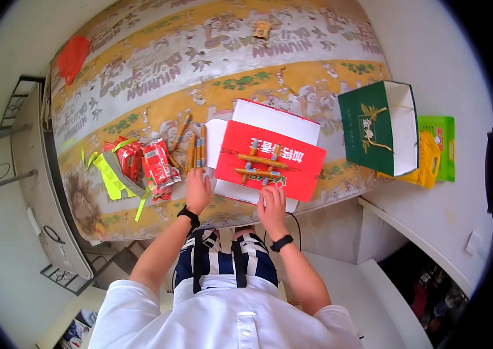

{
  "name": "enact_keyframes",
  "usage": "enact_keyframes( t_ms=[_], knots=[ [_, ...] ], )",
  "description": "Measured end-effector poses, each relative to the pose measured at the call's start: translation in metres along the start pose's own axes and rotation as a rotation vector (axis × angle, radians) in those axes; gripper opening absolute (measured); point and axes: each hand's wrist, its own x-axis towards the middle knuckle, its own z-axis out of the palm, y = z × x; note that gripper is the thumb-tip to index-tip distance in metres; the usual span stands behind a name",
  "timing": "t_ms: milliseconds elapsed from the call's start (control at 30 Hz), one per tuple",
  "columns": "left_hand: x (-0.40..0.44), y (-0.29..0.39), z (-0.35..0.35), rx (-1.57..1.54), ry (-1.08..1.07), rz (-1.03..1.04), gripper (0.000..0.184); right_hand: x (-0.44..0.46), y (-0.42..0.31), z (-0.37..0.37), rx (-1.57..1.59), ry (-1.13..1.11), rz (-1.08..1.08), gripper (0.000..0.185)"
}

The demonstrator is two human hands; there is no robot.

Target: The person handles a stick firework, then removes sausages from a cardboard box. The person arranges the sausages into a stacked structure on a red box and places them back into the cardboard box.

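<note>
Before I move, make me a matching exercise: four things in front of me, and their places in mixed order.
1. dark green bag
2. crossed sticks
3. small tan packet
4. shiny red packets

A. far part of the patterned cover
B. right of the red box
C. left, beside the neon-yellow material
D. on top of the red box

Pairs: 1-B, 2-D, 3-A, 4-C

Made of smooth, stiff card, by the look of the red box (310, 166). Crinkly, shiny plastic on the red packets (154, 160). Shiny wrap on the brown sticks (264, 161). Smooth paper on the dark green bag (356, 131). Glossy plastic on the yellow bag (427, 163). Soft, dull cloth for the white shirt (200, 326).
</note>
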Motion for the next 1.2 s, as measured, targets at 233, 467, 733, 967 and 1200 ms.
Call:
enact_keyframes(
  t_ms=[233, 467, 733, 967, 1200],
  knots=[
    [0.030, -0.097, 0.051, 0.274, -0.009, -0.434, 0.053, -0.045, -0.022, 0.002, 0.111, -0.286, -0.042, 0.019],
    [0.050, -0.101, 0.050, 0.004, -0.038, -0.553, 0.040, -0.041, -0.047, 0.016, 0.221, -0.382, -0.016, 0.017],
    [0.001, 0.003, -0.031, -0.277, -0.008, -0.255, 0.029, 0.010, -0.083, 0.027, 0.435, -0.243, 0.160, 0.020],
    [-0.046, 0.086, -0.021, -0.092, -0.221, -0.075, 0.041, 0.019, -0.055, 0.046, 0.673, -0.132, 0.510, 0.022],
    [-0.013, 0.110, 0.016, -0.560, -0.176, -0.103, 0.040, 0.045, -0.015, 0.003, 0.555, 0.013, 0.516, 0.019]
  ],
)
